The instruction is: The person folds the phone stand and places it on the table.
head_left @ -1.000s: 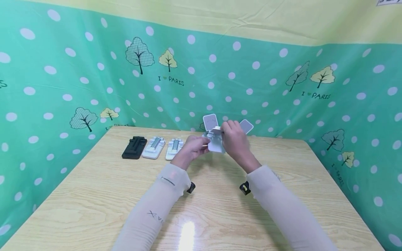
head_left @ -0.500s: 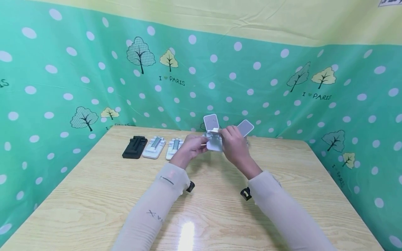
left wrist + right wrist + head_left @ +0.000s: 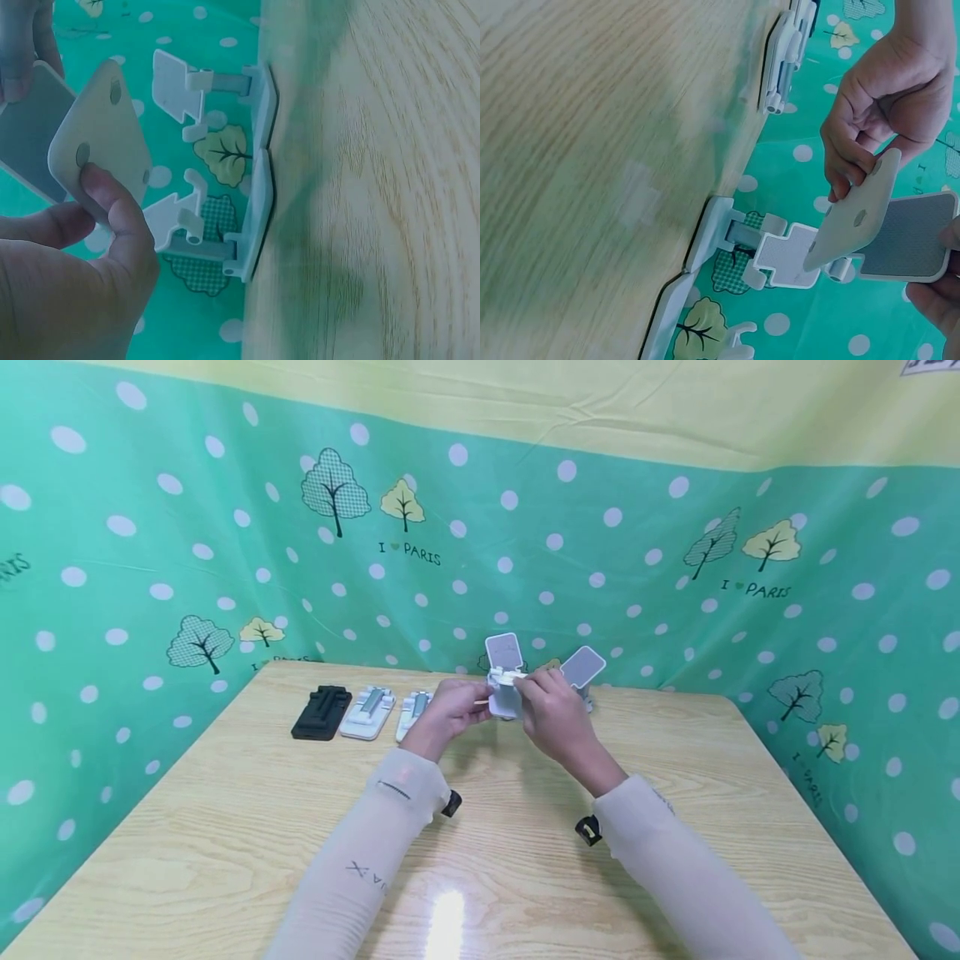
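Dial centre: one white stand (image 3: 506, 700), held above the surface (image 3: 525, 877). We see the left hand (image 3: 453, 706) pinching its base plate (image 3: 105, 131), the right hand (image 3: 555, 714) its padded panel (image 3: 911, 232). Forcing a stiff hinge could, we judge, break the pinch and topple neighbours. Count: two unfolded stands (image 3: 504, 653), twelve and two o'clock; at nine, one black folded stand (image 3: 322, 712), two white folded stands (image 3: 367, 713).
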The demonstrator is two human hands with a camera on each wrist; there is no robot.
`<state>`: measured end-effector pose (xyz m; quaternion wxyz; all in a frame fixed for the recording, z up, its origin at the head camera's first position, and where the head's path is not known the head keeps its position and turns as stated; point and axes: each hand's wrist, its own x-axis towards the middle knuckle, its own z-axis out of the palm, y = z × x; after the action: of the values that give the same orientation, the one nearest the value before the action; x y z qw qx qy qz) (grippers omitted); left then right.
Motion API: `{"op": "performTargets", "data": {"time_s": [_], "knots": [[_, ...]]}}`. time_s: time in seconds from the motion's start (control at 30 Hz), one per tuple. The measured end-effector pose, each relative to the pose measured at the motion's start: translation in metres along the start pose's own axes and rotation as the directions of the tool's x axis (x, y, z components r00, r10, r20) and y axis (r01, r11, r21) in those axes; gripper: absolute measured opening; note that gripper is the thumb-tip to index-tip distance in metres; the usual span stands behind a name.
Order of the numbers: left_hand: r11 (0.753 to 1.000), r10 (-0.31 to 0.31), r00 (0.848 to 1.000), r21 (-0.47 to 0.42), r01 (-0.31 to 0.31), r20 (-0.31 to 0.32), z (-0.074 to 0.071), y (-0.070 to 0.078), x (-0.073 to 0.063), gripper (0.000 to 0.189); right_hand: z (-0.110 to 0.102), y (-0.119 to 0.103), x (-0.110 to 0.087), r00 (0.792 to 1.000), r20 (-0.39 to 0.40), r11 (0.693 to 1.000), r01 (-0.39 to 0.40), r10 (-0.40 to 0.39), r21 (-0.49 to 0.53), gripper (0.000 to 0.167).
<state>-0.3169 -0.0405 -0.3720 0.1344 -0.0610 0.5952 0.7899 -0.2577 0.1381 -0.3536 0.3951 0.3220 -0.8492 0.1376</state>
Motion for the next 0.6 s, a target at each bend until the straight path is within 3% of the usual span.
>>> {"op": "performTargets", "data": {"time_s": [0.2, 0.6], "knots": [[1.000, -0.007, 1.000, 0.006, 0.007, -0.007, -0.0010, 0.0016, -0.0015, 0.025, 0.0002, -0.0028, -0.0024, 1.000, 0.005, 1.000, 0.019, -0.019, -0.016, 0.023], [0.996, -0.019, 1.000, -0.086, 0.020, 0.012, -0.0060, 0.0046, 0.0030, 0.028, 0.0018, -0.0065, -0.0062, 0.997, 0.066, 0.999, 0.041, -0.040, -0.019, 0.033]]}}
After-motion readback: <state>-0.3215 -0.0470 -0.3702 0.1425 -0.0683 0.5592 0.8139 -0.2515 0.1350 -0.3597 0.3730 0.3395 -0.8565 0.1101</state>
